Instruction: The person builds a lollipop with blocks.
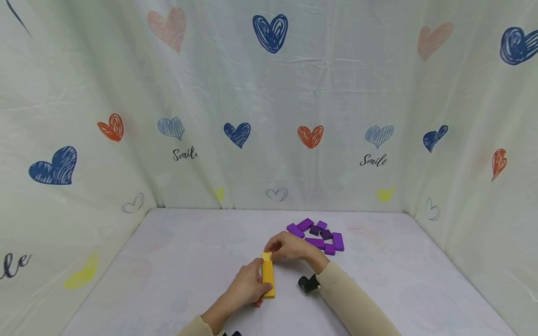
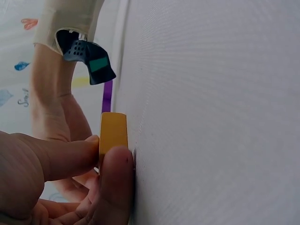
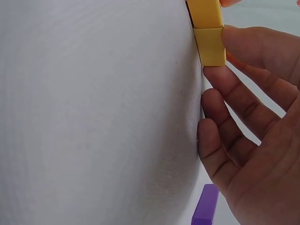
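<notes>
A long yellow block lies on the white table with its length pointing away from me. My left hand grips it from the left, thumb on top near its close end. Against its far end sits a short, paler yellow block, which my right hand pinches with the thumb and index finger. The right wrist view shows the two blocks end to end. There the other fingers of that hand rest along the tabletop. From the left wrist, the long block's near end shows between thumb and finger.
Beyond my right hand, several purple blocks lie in a rough ring, with darker purple blocks inside. A black camera mount hangs at my right sleeve. White curtains printed with hearts enclose the table at the back and sides.
</notes>
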`<state>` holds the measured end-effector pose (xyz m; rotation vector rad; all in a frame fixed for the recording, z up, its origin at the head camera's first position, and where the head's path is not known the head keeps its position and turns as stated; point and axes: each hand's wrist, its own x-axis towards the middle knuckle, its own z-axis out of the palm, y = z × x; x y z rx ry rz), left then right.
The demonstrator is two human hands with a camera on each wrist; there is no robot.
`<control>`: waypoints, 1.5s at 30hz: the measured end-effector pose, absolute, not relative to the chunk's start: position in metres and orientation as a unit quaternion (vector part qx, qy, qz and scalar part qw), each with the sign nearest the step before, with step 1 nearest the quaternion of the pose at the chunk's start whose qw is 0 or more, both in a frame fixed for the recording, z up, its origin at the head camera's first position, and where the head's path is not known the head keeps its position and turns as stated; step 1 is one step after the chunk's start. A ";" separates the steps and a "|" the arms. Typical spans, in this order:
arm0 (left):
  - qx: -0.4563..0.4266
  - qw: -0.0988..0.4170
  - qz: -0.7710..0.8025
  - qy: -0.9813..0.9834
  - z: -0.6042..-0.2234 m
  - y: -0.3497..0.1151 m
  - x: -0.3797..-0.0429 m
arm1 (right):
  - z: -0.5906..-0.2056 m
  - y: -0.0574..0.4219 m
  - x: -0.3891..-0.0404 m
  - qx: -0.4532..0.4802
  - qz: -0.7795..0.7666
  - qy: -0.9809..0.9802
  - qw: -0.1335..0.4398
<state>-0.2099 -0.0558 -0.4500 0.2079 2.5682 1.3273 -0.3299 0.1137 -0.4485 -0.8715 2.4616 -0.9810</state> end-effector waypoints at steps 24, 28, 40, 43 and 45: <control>0.131 0.073 0.384 0.911 -0.443 -0.074 -0.228 | -0.446 0.117 -0.328 -0.298 -0.352 0.870 0.173; 0.188 0.053 0.322 0.926 -0.443 -0.078 -0.236 | -0.445 0.118 -0.328 -0.307 -0.351 0.868 0.172; 0.281 0.054 0.193 0.939 -0.449 -0.076 -0.234 | -0.449 0.118 -0.327 -0.315 -0.343 0.869 0.168; 0.274 0.056 0.199 0.939 -0.449 -0.076 -0.233 | -0.449 0.118 -0.327 -0.317 -0.344 0.868 0.166; 0.272 0.056 0.205 0.939 -0.449 -0.076 -0.233 | -0.449 0.118 -0.327 -0.316 -0.346 0.868 0.166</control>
